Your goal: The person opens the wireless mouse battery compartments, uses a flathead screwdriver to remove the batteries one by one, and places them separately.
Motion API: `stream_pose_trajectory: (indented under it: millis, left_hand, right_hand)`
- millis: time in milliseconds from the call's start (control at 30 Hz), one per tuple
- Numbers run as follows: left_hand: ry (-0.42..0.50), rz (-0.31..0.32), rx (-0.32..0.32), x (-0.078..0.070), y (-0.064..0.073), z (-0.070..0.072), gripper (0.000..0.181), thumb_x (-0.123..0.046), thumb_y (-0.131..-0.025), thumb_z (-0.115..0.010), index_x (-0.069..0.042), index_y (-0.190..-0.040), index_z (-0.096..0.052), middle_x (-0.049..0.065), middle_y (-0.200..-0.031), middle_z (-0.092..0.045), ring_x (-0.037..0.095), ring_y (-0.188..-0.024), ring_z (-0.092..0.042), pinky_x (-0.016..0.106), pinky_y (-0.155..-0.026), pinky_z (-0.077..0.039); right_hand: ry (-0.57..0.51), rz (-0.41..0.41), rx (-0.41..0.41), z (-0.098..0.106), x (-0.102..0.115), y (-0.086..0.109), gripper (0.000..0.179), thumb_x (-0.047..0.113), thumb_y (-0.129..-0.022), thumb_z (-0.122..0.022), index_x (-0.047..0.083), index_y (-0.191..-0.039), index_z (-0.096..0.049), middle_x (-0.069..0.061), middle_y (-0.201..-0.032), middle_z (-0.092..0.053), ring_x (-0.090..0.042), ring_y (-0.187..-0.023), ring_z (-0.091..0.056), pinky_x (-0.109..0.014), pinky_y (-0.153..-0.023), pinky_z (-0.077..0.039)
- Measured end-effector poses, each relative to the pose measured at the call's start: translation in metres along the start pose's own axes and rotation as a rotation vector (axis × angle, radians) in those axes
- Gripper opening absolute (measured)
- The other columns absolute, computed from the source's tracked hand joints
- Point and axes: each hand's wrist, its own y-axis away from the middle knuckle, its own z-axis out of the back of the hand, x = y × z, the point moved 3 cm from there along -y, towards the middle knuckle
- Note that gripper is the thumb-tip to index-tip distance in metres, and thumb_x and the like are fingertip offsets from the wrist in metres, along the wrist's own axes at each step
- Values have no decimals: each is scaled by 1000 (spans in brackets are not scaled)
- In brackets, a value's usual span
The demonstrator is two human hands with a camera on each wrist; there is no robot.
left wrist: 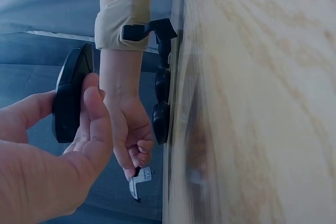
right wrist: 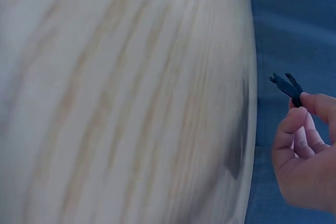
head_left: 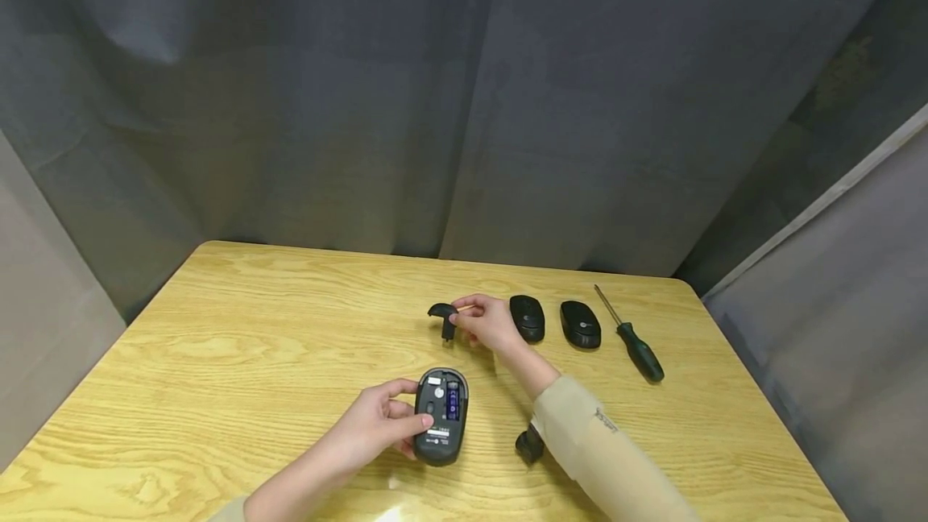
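In the head view my left hand (head_left: pixel 380 421) grips a black computer mouse (head_left: pixel 441 448) by its side, underside up. Its battery compartment lies uncovered, with a purple battery (head_left: pixel 453 403) inside. My right hand (head_left: pixel 491 322) pinches a small black battery cover (head_left: pixel 447 324) with a curved end and a narrow tongue, held beyond the mouse and apart from it. The left wrist view shows the mouse (left wrist: pixel 71 98) edge-on between thumb and fingers, and the cover (left wrist: pixel 139 179) below the right fingertips. From the right wrist, the cover (right wrist: pixel 287 88) sits between thumb and fingertips.
Two more black mice, one (head_left: pixel 527 318) beside the right hand and another (head_left: pixel 581 325) further right, rest on the wooden table (head_left: pixel 254 361). A screwdriver (head_left: pixel 640 351) with a dark green handle lies beyond them. Grey curtains (head_left: pixel 348 103) hang behind the table.
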Motion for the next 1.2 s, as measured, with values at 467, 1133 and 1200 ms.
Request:
stream_pose_trajectory:
  millis: [467,1133,1200]
  left_hand:
    - [8,15,-4,4,-2,1,57,-18,-88,-66,7,-132,-41,17,-97,-70,21,-71,-68,36,-65,-58]
    - [-8,21,1,5,-4,0,59,-20,-88,-66,7,-133,-40,16,-98,-70,22,-71,-68,37,-65,-58]
    - [-7,20,1,5,-4,0,59,-20,-88,-66,8,-133,-40,16,-98,-70,22,-71,-68,37,-65,-58]
  right_hand:
    - [91,-26,48,-9,-9,-9,28,6,-81,-72,3,-107,-64,-4,-77,-65,-14,-56,-53,-23,-44,-45]
    - [418,46,8,-9,-4,-12,27,16,-77,-78,1,-96,-65,-6,-73,-62,-13,-49,-60,-22,-44,-51]
    - [450,45,6,-9,-3,-12,26,17,-77,-78,2,-94,-65,-5,-71,-62,-14,-49,-60,-21,-43,-49]
